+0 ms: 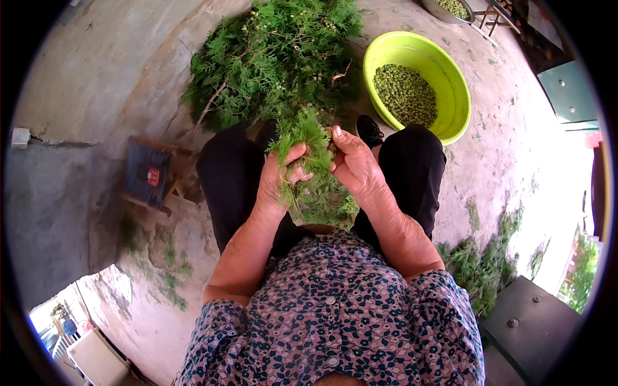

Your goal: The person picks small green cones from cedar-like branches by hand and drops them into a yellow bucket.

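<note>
My left hand (pixel 275 177) is closed round a leafy green arborvitae sprig (pixel 305 136) held up between my knees. Facing it, my right hand (pixel 357 166) pinches with thumb and fingers at the sprig's right side; what lies between those fingertips is too small to make out. More green clippings (pixel 322 202) lie below my hands, in front of my lap. Ahead, a big heap of cut arborvitae branches (pixel 264 71) rests on the ground. To its right stands a yellow-green plastic tub (pixel 452 74), with many small round green cones (pixel 405 96) in its bottom.
A metal bowl (pixel 444 11) of similar green cones sits at the far right by a small stand. At left is a low folding stool (pixel 147 174) with a dark cloth seat. Stripped greenery (pixel 479 264) lies at right, near a dark metal panel (pixel 531 321).
</note>
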Available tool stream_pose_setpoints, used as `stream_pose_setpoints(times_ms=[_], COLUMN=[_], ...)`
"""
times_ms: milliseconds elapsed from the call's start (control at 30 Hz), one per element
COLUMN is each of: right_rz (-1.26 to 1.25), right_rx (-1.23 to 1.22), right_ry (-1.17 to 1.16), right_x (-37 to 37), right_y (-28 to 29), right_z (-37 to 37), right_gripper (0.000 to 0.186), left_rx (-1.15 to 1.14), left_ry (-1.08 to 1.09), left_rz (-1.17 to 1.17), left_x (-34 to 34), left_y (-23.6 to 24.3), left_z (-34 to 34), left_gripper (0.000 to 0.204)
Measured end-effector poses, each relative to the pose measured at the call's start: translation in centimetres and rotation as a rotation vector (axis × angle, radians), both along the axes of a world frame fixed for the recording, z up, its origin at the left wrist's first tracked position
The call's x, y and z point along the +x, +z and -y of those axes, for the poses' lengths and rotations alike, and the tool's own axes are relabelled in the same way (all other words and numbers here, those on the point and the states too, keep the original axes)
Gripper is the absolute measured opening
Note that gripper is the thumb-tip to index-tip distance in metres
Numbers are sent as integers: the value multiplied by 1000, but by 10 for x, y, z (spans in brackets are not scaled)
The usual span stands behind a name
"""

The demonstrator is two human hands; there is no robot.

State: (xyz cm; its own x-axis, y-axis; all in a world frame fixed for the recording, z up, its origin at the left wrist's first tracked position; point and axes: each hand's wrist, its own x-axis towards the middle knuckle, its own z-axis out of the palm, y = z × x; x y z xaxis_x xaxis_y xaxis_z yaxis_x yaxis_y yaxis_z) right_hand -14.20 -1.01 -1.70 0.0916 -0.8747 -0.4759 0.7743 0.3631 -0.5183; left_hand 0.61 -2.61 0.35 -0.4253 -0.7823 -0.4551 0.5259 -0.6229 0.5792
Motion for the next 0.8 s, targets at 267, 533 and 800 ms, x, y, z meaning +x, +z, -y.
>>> stream_pose_setpoints(times_ms=[267, 533, 800], right_rz=[114, 191, -696], right_rx=[45, -275, -236], right_ry=[-304, -782, 44], right_x=[-34, -120, -69], right_y=[-10, 11, 1], right_z=[6, 27, -1], right_gripper=[16, 44, 33], left_rx=[63, 71, -9], left_ry=[145, 233, 263], left_rz=[29, 126, 55], left_x=[-2, -4, -7], left_y=[-10, -24, -35], left_z=[4, 9, 9], left_gripper=[19, 29, 13])
